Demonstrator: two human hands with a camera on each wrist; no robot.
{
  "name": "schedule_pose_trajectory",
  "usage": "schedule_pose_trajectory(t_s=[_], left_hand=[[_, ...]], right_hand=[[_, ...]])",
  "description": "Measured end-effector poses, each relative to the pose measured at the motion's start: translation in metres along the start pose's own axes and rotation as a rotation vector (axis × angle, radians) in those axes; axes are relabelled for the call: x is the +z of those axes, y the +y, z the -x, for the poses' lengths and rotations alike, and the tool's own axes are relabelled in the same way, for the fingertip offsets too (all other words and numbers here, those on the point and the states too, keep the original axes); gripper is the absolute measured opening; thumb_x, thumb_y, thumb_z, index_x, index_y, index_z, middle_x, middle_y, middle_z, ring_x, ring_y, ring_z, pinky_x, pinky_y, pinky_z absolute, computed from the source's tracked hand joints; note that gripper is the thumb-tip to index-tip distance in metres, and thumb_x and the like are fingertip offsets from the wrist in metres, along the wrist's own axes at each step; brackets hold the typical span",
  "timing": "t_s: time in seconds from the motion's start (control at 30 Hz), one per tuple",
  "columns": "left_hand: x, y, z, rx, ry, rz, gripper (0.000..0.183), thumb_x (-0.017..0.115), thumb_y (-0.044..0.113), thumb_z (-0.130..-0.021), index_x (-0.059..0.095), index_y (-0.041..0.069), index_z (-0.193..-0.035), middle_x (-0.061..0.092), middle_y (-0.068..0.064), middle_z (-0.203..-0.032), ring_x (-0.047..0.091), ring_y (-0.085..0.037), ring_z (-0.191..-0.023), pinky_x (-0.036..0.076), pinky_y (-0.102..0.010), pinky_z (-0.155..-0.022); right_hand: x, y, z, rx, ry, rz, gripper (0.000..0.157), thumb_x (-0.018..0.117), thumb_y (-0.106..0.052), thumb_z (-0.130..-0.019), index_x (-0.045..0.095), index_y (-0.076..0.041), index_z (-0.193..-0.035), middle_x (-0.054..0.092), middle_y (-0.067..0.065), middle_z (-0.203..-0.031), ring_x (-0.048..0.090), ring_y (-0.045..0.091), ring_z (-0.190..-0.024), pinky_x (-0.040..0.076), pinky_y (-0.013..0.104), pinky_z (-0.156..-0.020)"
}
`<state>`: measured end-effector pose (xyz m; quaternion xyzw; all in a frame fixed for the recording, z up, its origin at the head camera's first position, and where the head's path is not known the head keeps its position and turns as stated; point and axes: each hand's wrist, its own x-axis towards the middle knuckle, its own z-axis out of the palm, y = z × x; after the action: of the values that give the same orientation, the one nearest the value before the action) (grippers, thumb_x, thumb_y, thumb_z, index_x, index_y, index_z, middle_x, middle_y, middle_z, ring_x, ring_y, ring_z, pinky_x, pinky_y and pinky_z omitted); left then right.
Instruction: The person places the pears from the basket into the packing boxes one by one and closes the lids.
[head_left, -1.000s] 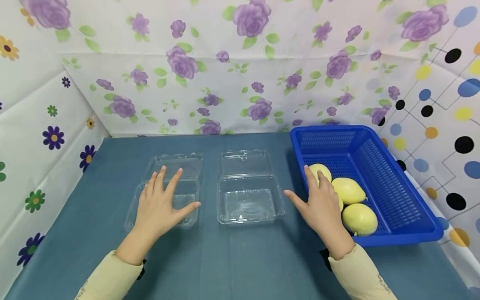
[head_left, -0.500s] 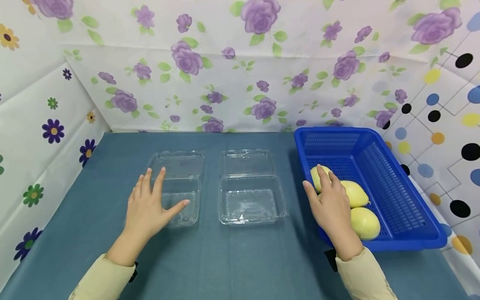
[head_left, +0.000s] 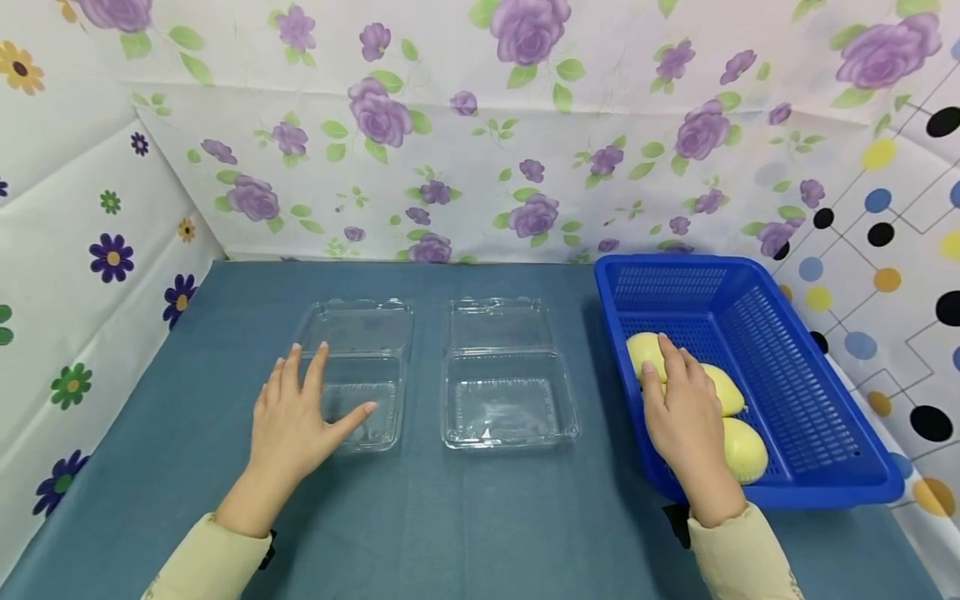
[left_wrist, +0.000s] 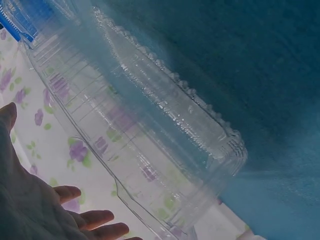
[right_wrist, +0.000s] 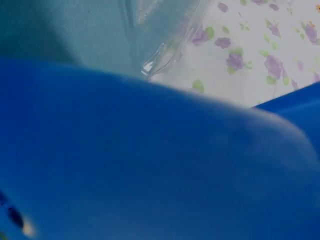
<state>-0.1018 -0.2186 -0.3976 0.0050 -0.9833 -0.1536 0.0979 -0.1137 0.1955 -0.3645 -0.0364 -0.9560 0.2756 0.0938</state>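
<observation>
My right hand reaches over the left side of a blue plastic basket, fingers fairly straight, thumb and fingertips right at a round pale yellow fruit. Two more yellow fruits, a pointed one and a rounder one, lie beside that hand, partly covered by it. In the right wrist view the basket's blue wall fills most of the picture and hides the hand. My left hand hovers with spread fingers over the left clear plastic clamshell box, whose lid is laid back.
A second clear clamshell box, lid folded back, stands between the left box and the basket. All rest on a blue-green cloth. A flowered white sheet closes off the back, with patterned sheets at both sides.
My right hand has moved right, from the basket's left rim in over the fruits, its thumb now closer to its fingers. My left hand shifted slightly left and stays spread.
</observation>
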Motion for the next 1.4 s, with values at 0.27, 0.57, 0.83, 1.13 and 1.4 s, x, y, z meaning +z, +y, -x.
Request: schedule_pose_trajectory(t_s=[0.27,0.57,0.83,1.13,1.4], left_hand=[[0.004,-0.006,0.004,-0.037,-0.009,-0.027,0.101,0.064,0.065,-0.077,0.027,0.007,-0.15,0.021,-0.033,-0.15,0.023,-0.055,-0.133,0.021,-0.071,-0.102],[0.008,-0.009,0.009,-0.066,-0.027,-0.03,0.102,0.06,0.07,-0.077,0.025,0.008,-0.151,0.02,-0.032,-0.151,0.023,-0.054,-0.134,0.02,-0.071,-0.102],[0.009,-0.01,0.011,-0.071,-0.026,-0.033,0.102,0.06,0.07,-0.077,0.026,0.007,-0.15,0.021,-0.033,-0.15,0.023,-0.055,-0.133,0.022,-0.071,-0.101],[0.011,-0.014,0.016,-0.082,-0.017,-0.038,0.109,0.061,0.069,-0.076,0.023,-0.004,-0.148,0.023,-0.034,-0.148,0.026,-0.055,-0.132,0.023,-0.07,-0.101],[0.015,-0.016,0.018,-0.103,-0.029,-0.035,0.113,0.061,0.069,-0.076,0.02,-0.008,-0.148,0.022,-0.034,-0.149,0.025,-0.054,-0.132,0.024,-0.07,-0.101]], right_hand=[[-0.004,0.009,0.002,0.014,-0.026,0.034,0.051,0.024,-0.028,-0.105,0.027,-0.003,-0.149,0.03,0.037,-0.143,0.027,0.054,-0.131,0.025,0.068,-0.102],[-0.006,0.016,0.003,0.028,-0.042,0.039,0.056,0.031,-0.033,-0.104,0.025,-0.001,-0.149,0.03,0.038,-0.142,0.027,0.056,-0.129,0.026,0.069,-0.098],[-0.004,0.02,0.003,0.052,-0.045,0.036,0.059,0.035,-0.036,-0.103,0.024,-0.002,-0.15,0.032,0.037,-0.141,0.029,0.056,-0.126,0.028,0.068,-0.096],[-0.001,0.026,0.004,0.053,-0.051,0.052,0.063,0.047,-0.033,-0.099,0.026,-0.001,-0.149,0.034,0.037,-0.138,0.033,0.058,-0.121,0.032,0.071,-0.091],[-0.004,0.032,0.004,0.083,-0.112,0.073,0.071,0.054,-0.036,-0.096,0.023,0.0,-0.149,0.029,0.04,-0.14,0.03,0.06,-0.122,0.032,0.072,-0.091]])
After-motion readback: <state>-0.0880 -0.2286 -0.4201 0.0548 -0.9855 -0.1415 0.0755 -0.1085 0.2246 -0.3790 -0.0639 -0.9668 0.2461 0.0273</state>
